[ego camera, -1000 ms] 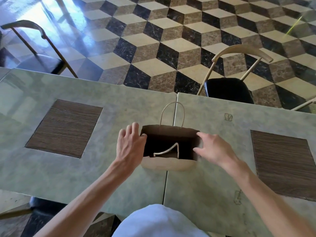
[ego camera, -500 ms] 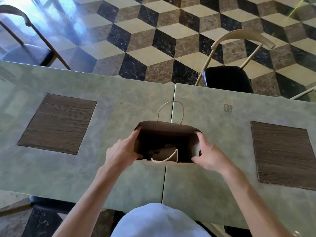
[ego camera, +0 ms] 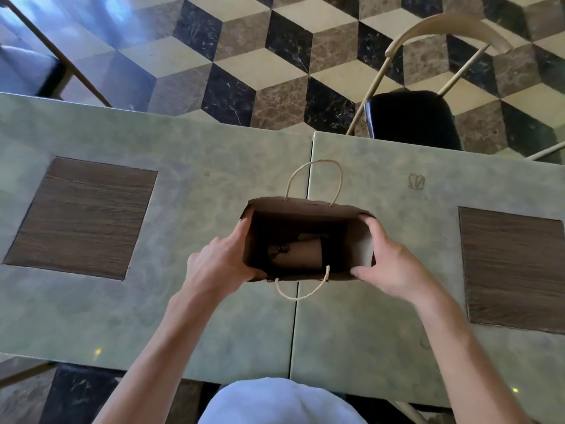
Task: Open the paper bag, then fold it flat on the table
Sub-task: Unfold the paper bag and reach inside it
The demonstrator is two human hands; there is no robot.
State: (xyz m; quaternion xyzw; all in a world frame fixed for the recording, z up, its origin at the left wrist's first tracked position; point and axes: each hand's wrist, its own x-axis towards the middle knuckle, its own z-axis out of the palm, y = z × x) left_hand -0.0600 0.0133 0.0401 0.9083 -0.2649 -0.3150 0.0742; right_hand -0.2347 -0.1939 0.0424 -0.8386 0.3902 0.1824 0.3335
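Note:
A brown paper bag [ego camera: 308, 206] stands upright on the green table [ego camera: 189, 209], mouth wide open toward me, straddling the seam between two tabletops. One twine handle rises at its far rim, the other hangs over the near rim. My left hand [ego camera: 220, 264] grips the bag's left side wall, thumb at the near corner. My right hand [ego camera: 394, 261] grips the right side wall the same way. Inside, at the bottom, lies a brown paper cup [ego camera: 299, 254] on its side.
Dark wood-grain insets sit in the tabletop at left [ego camera: 81, 217] and right [ego camera: 513, 267]. A black-seated chair [ego camera: 412, 120] stands behind the far table edge, another chair [ego camera: 27, 68] at far left. Patterned marble floor lies beyond.
Both hands closed onto the bag's side walls and pulled them apart; the mouth is wider and squarer. The near handle flipped from inside the bag to hang outside the near rim.

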